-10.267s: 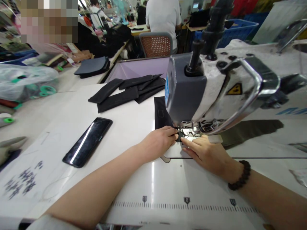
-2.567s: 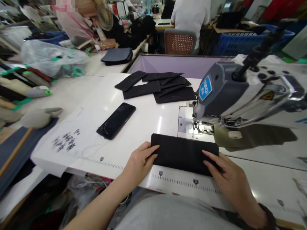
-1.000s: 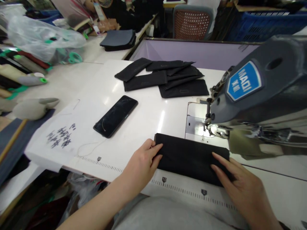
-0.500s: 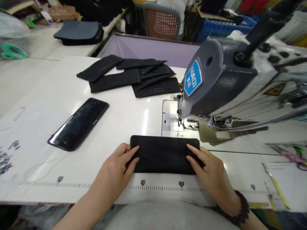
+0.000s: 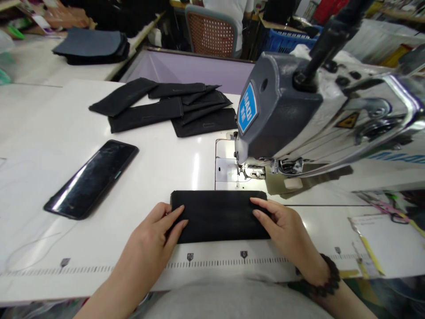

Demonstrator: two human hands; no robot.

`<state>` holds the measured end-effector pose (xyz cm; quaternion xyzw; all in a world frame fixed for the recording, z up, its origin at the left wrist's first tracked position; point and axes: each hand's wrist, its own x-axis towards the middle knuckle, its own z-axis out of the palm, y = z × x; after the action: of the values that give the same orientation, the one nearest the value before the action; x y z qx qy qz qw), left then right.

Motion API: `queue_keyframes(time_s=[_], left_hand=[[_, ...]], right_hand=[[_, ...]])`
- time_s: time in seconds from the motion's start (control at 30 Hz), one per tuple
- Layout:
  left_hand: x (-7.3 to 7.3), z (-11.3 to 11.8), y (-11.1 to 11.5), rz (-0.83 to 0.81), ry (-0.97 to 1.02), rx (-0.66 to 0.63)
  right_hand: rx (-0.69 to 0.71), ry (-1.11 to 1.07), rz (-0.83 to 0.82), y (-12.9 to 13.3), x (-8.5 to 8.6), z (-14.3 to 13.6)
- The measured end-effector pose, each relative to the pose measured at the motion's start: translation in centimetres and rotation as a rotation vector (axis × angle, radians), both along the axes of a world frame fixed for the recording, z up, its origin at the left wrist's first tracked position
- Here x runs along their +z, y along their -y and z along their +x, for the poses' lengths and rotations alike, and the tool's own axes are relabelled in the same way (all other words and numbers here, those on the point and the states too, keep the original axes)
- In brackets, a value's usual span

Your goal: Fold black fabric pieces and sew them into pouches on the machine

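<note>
A flat black fabric piece (image 5: 217,217) lies on the white table in front of the sewing machine (image 5: 279,106). My left hand (image 5: 152,239) grips its left end, thumb and index finger on top and other fingers at the edge. At the right end my right hand (image 5: 287,230) holds it the same way, a dark beaded bracelet on the wrist. The needle area (image 5: 241,170) is just beyond the fabric's far edge. Several similar black pieces (image 5: 146,113) are piled loosely farther back.
A black phone (image 5: 93,177) lies to the left. Behind stand a stack of dark fabric (image 5: 91,46), a chair (image 5: 212,33) with a person in white beyond it, and a blue crate (image 5: 285,40). Olive fabric (image 5: 282,184), pink scissors (image 5: 390,209) and paper (image 5: 392,243) are on the right.
The view has shifted a little to the right, so things appear farther left. Both hands still hold the black fabric piece in nearly the same place before the machine.
</note>
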<state>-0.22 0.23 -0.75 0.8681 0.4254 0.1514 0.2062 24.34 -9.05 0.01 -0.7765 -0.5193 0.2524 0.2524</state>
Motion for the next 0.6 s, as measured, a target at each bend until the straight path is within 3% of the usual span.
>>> queue_keyframes(time_s=[0.33,0.4,0.53,0.6], left_hand=[[0.6,0.7,-0.1,0.326,-0.157,-0.065],[1.0,0.9,-0.6,0.344,-0.18,-0.193],[1.9,1.9,-1.6,0.246,-0.269,-0.568],[2.5,2.8,-1.9,0.203,-0.339,-0.602]], right_hand=[[-0.017,-0.058,-0.066,-0.4,0.4,0.5],[-0.005,-0.052,-0.077,-0.6,0.6,0.5],[0.007,-0.016,-0.108,-0.8,0.9,0.7],[0.03,0.013,-0.117,-0.9,1.0,0.9]])
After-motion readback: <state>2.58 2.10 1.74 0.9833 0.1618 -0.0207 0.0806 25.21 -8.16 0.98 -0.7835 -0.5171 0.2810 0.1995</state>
